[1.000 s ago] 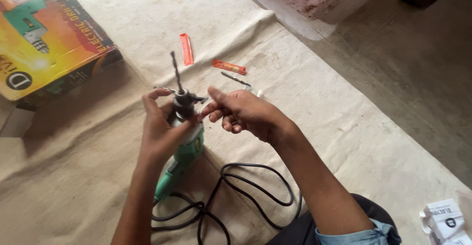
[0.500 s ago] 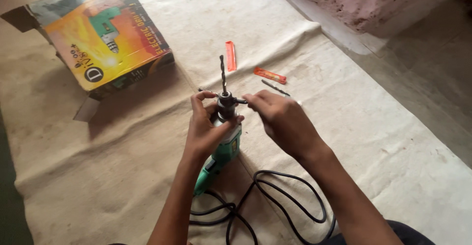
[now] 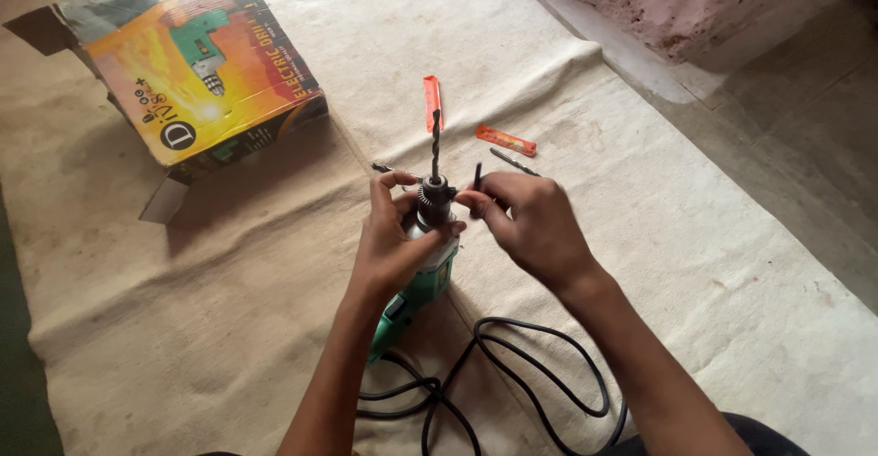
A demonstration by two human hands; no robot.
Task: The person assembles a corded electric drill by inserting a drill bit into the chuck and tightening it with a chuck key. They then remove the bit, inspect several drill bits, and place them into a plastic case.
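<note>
Two hands work a green corded electric drill, upright over the beige cloth — left hand wrapped around its body, right hand pinching a small black key at the chuck. Probably heavy, rigid — best gripped by the body.

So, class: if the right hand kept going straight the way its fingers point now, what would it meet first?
The right hand points left at the drill's chuck, with a small dark key at its fingertips. It would probably meet the chuck first, then the left hand gripping the green drill; depth is unclear.
</note>
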